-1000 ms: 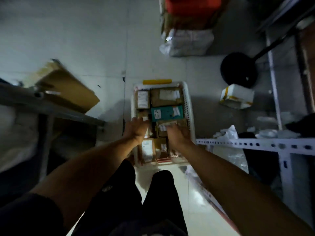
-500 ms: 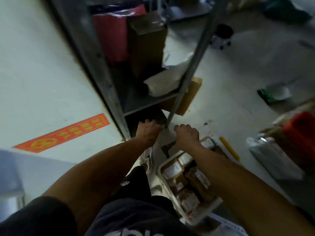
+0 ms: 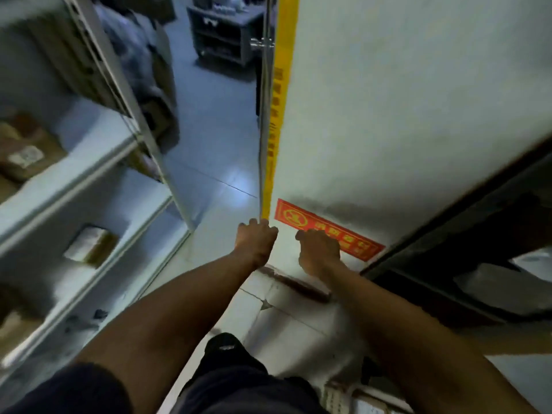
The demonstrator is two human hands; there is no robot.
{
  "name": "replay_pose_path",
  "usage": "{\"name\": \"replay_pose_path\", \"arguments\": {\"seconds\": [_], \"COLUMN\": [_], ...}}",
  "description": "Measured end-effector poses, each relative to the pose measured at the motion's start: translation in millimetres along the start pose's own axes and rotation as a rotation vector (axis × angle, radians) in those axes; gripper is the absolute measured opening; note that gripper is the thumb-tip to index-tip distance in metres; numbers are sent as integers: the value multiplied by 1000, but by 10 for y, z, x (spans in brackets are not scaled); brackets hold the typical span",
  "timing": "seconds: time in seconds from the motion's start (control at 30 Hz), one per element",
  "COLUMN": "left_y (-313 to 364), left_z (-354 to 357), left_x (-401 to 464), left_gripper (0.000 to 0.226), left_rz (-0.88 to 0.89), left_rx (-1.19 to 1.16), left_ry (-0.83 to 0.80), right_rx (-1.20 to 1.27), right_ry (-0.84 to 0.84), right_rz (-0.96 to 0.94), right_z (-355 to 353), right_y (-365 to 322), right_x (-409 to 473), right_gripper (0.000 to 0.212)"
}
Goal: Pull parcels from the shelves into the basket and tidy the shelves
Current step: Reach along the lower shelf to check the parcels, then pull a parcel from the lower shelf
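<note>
My left hand (image 3: pixel 257 241) and my right hand (image 3: pixel 319 249) are stretched out side by side over the floor, backs up, fingers curled under, with nothing visible in them. On the left stands a white metal shelf rack (image 3: pixel 89 174). A brown labelled parcel (image 3: pixel 27 153) lies on its upper board and a small parcel (image 3: pixel 89 245) on the board below. A white lattice corner of the basket (image 3: pixel 337 395) shows at the bottom edge, by my right forearm.
A white wall with a yellow edge strip (image 3: pixel 280 100) and a red sign (image 3: pixel 298 218) is straight ahead. A dark shelf (image 3: pixel 478 234) runs along the right. An aisle of tiled floor (image 3: pixel 215 150) leads to a dark cabinet (image 3: pixel 221 34).
My view has swung away from the basket to the wall and the left rack. Both hands have lifted off the parcels in the basket and are now held out in front, curled.
</note>
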State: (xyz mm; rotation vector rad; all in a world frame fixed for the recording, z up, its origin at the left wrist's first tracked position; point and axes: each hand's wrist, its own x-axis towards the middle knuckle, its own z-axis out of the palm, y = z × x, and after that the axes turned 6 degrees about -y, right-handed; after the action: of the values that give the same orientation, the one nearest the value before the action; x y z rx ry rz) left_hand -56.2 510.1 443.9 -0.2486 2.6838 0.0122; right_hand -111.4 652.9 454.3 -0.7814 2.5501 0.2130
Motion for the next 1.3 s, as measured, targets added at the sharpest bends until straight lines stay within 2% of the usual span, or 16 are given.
{"name": "replay_pose_path", "arguments": {"seconds": [0.4,0.5,0.63,0.7,0.77,0.83,0.93,1.03,1.17,1.23,1.3], "left_y": [-2873,-3372,-3818,-3977,-4098,-4214,-4497,-4899,-5267,-5421,-5559], "left_z": [451,662,867,949,1011,1053,1097,1090,1040,1066,1016], "left_x": [-1204,-1627,-2158,-2337,-2435,-2445,-2353,-2230,-2052,-1969,-1891], "left_gripper": [41,46,43,44,49,67,90,92,99,108,106], "left_rz": [-568,-738,-954,-1053,-1130,-1187,-1240,-1279,-1285,-1247,-1184], "left_rx": [-212,-287,-469,-593,-736,-916,-1276,-1393,-1608,-1754,-1889], "left_ry": [-6,-10,8,52,134,288,629,774,824,877,961], "right_rx": [-209,-294,-328,-312,-269,-157,242,564,583,552,573], "right_ry": [80,60,43,20,-16,-92,-268,-274,-268,-339,-391], "right_rz": [-594,-698,-826,-885,-920,-935,-862,-743,-653,-655,-684], "right_z": [-557,-659,-707,-741,-781,-801,-831,-905,-1003,-1013,-1038], "right_y": [-3317,-4019,-4765,-5042,-5260,-5475,-5857,-6234,-6501,-6578,-6648], "right_x": [630,626,573,575,658,820,1049,1269,1610,1744,1850], "right_gripper": [38,43,40,48,53,56,63,68,84,83,75]}}
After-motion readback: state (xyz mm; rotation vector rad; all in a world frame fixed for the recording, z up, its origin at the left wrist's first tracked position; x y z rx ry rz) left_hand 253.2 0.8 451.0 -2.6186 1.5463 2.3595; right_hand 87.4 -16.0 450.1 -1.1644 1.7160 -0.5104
